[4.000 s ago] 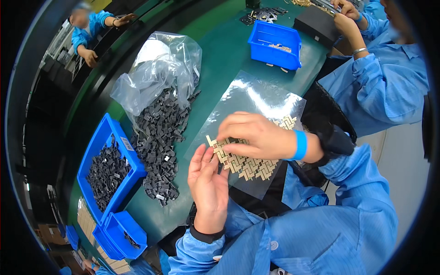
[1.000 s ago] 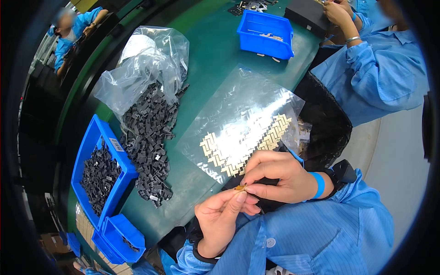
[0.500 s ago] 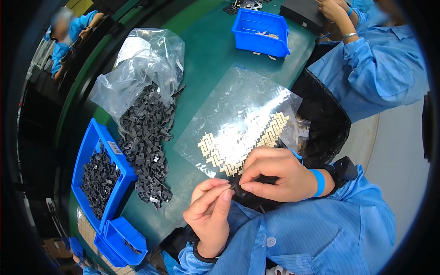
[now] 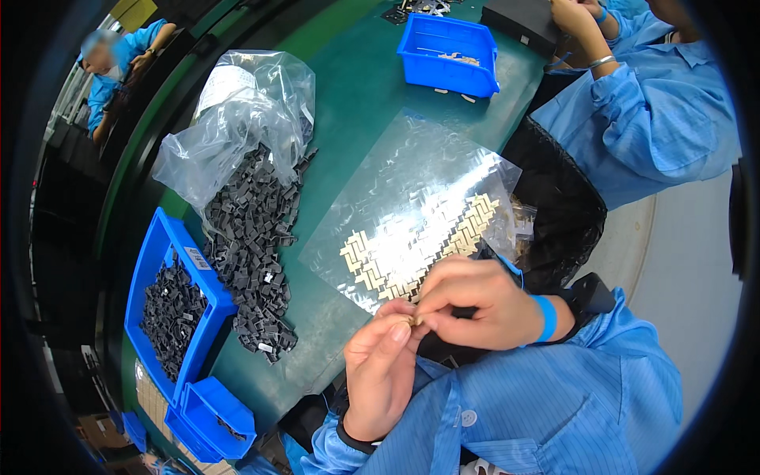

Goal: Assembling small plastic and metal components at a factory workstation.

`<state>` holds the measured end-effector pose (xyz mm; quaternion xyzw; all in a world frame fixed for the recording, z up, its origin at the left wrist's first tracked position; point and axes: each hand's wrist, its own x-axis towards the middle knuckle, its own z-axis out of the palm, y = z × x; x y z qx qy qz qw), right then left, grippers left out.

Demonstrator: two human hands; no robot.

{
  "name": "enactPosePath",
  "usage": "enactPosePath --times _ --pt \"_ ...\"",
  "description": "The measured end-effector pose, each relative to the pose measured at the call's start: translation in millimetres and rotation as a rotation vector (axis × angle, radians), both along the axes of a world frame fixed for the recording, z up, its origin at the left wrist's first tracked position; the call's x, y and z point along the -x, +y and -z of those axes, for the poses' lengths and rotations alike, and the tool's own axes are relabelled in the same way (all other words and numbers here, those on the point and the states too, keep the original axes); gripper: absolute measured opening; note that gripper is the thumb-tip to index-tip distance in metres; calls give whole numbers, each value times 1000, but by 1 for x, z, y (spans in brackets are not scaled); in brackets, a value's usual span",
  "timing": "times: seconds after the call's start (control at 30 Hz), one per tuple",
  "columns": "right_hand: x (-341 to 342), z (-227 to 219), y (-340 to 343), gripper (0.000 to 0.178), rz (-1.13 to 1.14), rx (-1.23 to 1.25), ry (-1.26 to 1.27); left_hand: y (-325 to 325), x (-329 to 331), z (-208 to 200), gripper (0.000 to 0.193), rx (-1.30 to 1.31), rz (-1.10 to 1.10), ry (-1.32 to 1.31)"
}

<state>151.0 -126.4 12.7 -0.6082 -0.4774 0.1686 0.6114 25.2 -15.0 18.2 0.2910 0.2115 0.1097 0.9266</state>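
Note:
My left hand (image 4: 384, 374) and my right hand (image 4: 480, 305) meet fingertip to fingertip above my lap, at the near edge of the clear plastic sheet (image 4: 348, 226). Between their pinched fingers a small tan piece (image 4: 416, 321) shows; its shape is mostly hidden. Both hands are closed in a pinch. Just beyond them, rows of small cream-coloured angular parts (image 4: 368, 273) lie on the sheet, some lost in bright glare.
Left of the sheet, a heap of small black parts (image 4: 253, 245) spills from a clear bag (image 4: 257, 99). Blue bins (image 4: 222, 305) with black parts stand at the left edge. Another blue bin (image 4: 447, 75) stands at the far side. A co-worker (image 4: 649, 119) sits at the right.
My left hand has moved right and slightly up, closing the small gap to my right fingertips. A tan piece now shows between them. The right hand has hardly moved.

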Motion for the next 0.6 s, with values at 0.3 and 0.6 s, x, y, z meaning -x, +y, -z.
enactPosePath --times 0.3,0.6 --pt "-85 -27 -80 12 517 841 -916 24 18 -5 18 -1550 -370 87" --pt "-22 -15 1 12 -260 127 128 25 32 -4 26 -2443 -293 -210"
